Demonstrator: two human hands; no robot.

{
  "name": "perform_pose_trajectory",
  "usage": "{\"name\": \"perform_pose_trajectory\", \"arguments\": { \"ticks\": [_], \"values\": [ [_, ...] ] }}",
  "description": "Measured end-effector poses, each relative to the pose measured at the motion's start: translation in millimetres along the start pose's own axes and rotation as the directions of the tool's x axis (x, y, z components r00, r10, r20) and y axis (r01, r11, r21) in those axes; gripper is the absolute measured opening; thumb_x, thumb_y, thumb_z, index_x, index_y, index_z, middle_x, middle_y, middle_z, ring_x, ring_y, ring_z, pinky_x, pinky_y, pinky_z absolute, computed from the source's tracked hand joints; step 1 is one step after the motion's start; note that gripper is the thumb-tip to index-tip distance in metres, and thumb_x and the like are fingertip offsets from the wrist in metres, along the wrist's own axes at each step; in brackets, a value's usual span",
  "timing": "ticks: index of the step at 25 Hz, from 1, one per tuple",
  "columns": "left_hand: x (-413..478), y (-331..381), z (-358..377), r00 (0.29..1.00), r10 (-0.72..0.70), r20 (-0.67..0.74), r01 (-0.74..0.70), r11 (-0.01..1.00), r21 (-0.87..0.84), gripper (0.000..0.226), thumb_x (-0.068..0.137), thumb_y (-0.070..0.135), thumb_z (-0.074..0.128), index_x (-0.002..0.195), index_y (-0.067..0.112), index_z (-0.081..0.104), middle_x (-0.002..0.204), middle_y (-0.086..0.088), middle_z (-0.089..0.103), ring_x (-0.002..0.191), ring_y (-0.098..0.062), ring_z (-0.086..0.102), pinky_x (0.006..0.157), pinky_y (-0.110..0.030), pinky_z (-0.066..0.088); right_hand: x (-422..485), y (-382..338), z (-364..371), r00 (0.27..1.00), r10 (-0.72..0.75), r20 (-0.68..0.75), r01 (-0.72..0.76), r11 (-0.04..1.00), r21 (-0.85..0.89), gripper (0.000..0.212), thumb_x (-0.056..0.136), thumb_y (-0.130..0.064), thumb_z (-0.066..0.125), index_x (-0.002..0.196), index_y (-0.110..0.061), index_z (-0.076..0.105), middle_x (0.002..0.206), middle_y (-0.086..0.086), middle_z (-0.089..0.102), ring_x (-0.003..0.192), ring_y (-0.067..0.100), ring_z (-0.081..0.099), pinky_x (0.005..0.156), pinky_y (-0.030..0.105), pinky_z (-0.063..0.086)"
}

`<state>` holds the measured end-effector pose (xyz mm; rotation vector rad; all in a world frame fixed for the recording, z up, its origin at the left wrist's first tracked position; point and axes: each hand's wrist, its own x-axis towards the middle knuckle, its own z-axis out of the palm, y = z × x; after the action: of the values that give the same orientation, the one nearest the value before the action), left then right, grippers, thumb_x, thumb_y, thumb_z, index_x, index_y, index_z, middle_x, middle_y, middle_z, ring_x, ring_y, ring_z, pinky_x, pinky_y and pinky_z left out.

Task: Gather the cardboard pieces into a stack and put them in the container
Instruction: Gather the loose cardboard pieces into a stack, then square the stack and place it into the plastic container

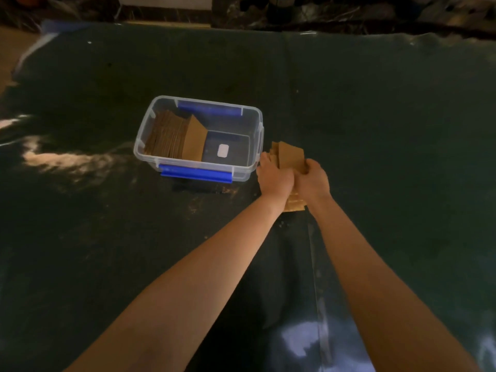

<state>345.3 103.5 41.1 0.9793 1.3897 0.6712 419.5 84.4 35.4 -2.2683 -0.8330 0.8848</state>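
Observation:
A clear plastic container (255, 122) with blue latches stands on the dark sheet at mid frame. Several brown cardboard pieces (174, 136) lean in a row against its left wall; its right half shows bare floor with a white label. Just right of the container, my left hand (273, 177) and my right hand (312, 181) press together around a stack of cardboard pieces (291, 155). The stack's top edge sticks up beyond my fingers. A little more cardboard (295, 205) shows under my wrists on the sheet.
A dark, glossy plastic sheet (375, 116) covers the whole work surface, with bright glare patches at left and at the bottom. Dim clutter and a pale box line the far edge.

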Motion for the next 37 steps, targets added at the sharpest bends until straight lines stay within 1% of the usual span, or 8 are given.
{"name": "perform_pose_trajectory", "arguments": {
  "ticks": [7, 13, 17, 23, 26, 28, 31, 37],
  "values": [
    [42.5, -19.4, 13.3, 0.999, 0.043, -0.03, -0.028, 0.919, 0.392, 0.068, 0.091, 0.027, 0.049, 0.145, 0.017, 0.009, 0.146, -0.013, 0.032, 0.131, -0.036, 0.034, 0.105, -0.049, 0.032, 42.4, 5.1, 22.1, 0.997, -0.016, 0.077, 0.031, 0.982, -0.186, 0.059, 0.092, -0.028, 0.052, 0.142, -0.011, 0.027, 0.139, 0.017, 0.043, 0.126, 0.036, 0.043, 0.096, 0.046, 0.043],
    [44.5, -19.7, 12.9, 0.986, -0.156, -0.055, 0.163, 0.975, 0.149, 0.062, 0.083, 0.024, 0.062, 0.135, 0.009, 0.03, 0.132, -0.015, 0.046, 0.112, -0.029, 0.049, 0.094, -0.042, 0.044, 41.7, 11.4, 16.9, 0.994, 0.014, 0.109, -0.013, 1.0, -0.001, 0.059, 0.092, -0.027, 0.051, 0.144, -0.016, 0.025, 0.141, 0.01, 0.045, 0.124, 0.03, 0.047, 0.097, 0.041, 0.044],
    [11.0, -25.1, 9.0, 0.999, 0.0, 0.054, -0.01, 0.984, 0.18, 0.035, 0.085, 0.029, 0.058, 0.117, 0.018, 0.051, 0.116, -0.006, 0.058, 0.102, -0.023, 0.055, 0.087, -0.035, 0.043, 11.8, 23.9, 3.2, 0.984, 0.067, 0.167, -0.108, 0.963, 0.248, 0.055, 0.093, -0.026, 0.049, 0.143, -0.014, 0.031, 0.141, 0.009, 0.045, 0.124, 0.026, 0.048, 0.105, 0.042, 0.041],
    [-58.2, -47.5, -74.8, 0.926, 0.254, 0.278, -0.368, 0.765, 0.529, 0.022, 0.081, 0.033, 0.06, 0.101, 0.023, 0.059, 0.085, 0.007, 0.065, 0.072, 0.0, 0.057, 0.071, -0.014, 0.042, -87.3, 57.9, 18.3, 0.965, 0.022, 0.261, -0.118, 0.926, 0.36, 0.047, 0.087, -0.026, 0.06, 0.13, -0.009, 0.047, 0.129, 0.012, 0.058, 0.118, 0.028, 0.055, 0.101, 0.046, 0.045],
    [-72.4, -57.2, -133.6, 0.915, 0.246, 0.321, -0.4, 0.441, 0.803, 0.052, 0.08, 0.03, 0.06, 0.129, 0.026, 0.042, 0.113, 0.004, 0.058, 0.103, -0.008, 0.049, 0.091, -0.025, 0.038, -105.6, 58.4, 31.6, 0.958, -0.105, 0.267, 0.039, 0.97, 0.242, 0.078, 0.084, -0.023, 0.065, 0.147, -0.019, 0.019, 0.149, 0.001, 0.035, 0.136, 0.018, 0.034, 0.113, 0.036, 0.029],
    [-75.0, -61.0, -162.0, 0.907, 0.252, 0.338, -0.41, 0.339, 0.847, 0.063, 0.081, 0.029, 0.059, 0.137, 0.027, 0.032, 0.125, 0.002, 0.052, 0.116, -0.015, 0.042, 0.098, -0.031, 0.035, -110.3, 52.8, 46.5, 0.905, -0.219, 0.365, 0.15, 0.966, 0.209, 0.082, 0.085, -0.024, 0.064, 0.148, -0.027, 0.011, 0.153, -0.005, 0.028, 0.14, 0.012, 0.025, 0.112, 0.031, 0.022],
    [-72.2, -70.6, -183.9, 0.849, 0.317, 0.422, -0.506, 0.261, 0.822, 0.067, 0.082, 0.027, 0.058, 0.141, 0.027, 0.025, 0.129, 0.002, 0.051, 0.119, -0.014, 0.04, 0.1, -0.032, 0.032, -114.4, 47.5, 69.6, 0.841, -0.307, 0.446, 0.232, 0.949, 0.215, 0.08, 0.087, -0.02, 0.059, 0.148, -0.03, 0.008, 0.154, -0.007, 0.026, 0.139, 0.009, 0.026, 0.111, 0.028, 0.023],
    [-76.9, -103.7, -185.6, 0.794, 0.439, 0.42, -0.564, 0.274, 0.779, 0.083, 0.077, 0.03, 0.061, 0.143, 0.03, 0.012, 0.128, 0.003, 0.05, 0.119, -0.013, 0.042, 0.098, -0.03, 0.029, -123.2, 60.0, 90.4, 0.803, -0.41, 0.432, 0.286, 0.902, 0.325, 0.075, 0.085, -0.005, 0.061, 0.144, -0.028, 0.021, 0.144, -0.011, 0.036, 0.13, 0.003, 0.039, 0.112, 0.034, 0.035]
  ]
}}
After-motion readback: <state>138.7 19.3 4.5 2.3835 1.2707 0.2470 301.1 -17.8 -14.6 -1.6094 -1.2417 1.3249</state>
